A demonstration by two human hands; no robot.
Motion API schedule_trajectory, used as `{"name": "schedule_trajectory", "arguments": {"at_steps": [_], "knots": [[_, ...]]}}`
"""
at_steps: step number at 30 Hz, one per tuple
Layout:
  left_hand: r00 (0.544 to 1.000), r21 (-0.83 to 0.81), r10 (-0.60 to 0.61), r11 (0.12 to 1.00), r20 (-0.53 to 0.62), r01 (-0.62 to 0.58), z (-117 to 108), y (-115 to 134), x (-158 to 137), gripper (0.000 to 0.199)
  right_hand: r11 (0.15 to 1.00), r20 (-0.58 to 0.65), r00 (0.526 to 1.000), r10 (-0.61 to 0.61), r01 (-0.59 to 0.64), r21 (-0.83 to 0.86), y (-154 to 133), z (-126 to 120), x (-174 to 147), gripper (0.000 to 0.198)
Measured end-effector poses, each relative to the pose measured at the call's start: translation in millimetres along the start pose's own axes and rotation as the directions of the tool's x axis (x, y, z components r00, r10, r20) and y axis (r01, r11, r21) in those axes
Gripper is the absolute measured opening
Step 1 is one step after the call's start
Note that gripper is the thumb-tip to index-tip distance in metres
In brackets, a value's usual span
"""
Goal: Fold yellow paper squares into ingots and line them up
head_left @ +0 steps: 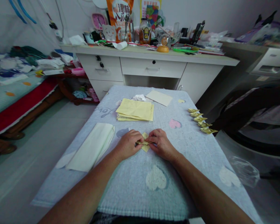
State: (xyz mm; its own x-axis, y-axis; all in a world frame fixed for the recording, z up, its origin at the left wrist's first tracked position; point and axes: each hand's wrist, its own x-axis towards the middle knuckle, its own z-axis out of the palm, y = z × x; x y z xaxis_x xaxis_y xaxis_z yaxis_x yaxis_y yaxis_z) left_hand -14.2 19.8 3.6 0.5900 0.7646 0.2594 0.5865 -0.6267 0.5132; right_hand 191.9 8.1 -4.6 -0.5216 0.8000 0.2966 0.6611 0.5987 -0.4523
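Between my two hands, low over the cloth-covered table, is a small piece of folded yellow paper. My left hand pinches its left side between thumb and fingers. On the right side, my right hand grips it the same way. Pointed corners of the paper show above and below the fingertips; its middle is partly covered. Just beyond the hands lies a stack of yellow paper sheets. Several folded yellow paper pieces stand in a row along the table's right edge.
A folded whitish sheet bundle lies to the left. Farther back are a cream card and a crumpled white tissue. A cluttered white desk stands behind, a bed at left, a washing machine at right.
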Motion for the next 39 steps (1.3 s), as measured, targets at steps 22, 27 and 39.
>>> {"name": "schedule_trajectory", "arguments": {"at_steps": [22, 27, 39], "knots": [[0.995, 0.129, 0.099, 0.987, 0.01, -0.099, -2.8, 2.3, -3.5, 0.01, 1.0, -0.008, 1.0, -0.005, 0.005, -0.002, 2.4, -4.3, -2.0, 0.014], [0.992, 0.11, 0.081, 0.991, -0.098, -0.07, -4.5, 2.2, -2.8, 0.009, 1.0, -0.058, 0.998, 0.003, -0.002, 0.004, 2.1, -6.0, -0.7, 0.012], [0.993, 0.137, 0.116, 0.984, -0.007, -0.114, -2.6, 1.8, -4.2, 0.012, 0.998, 0.061, 0.998, 0.0, -0.004, 0.06, -7.5, -12.7, -1.7, 0.022]]}}
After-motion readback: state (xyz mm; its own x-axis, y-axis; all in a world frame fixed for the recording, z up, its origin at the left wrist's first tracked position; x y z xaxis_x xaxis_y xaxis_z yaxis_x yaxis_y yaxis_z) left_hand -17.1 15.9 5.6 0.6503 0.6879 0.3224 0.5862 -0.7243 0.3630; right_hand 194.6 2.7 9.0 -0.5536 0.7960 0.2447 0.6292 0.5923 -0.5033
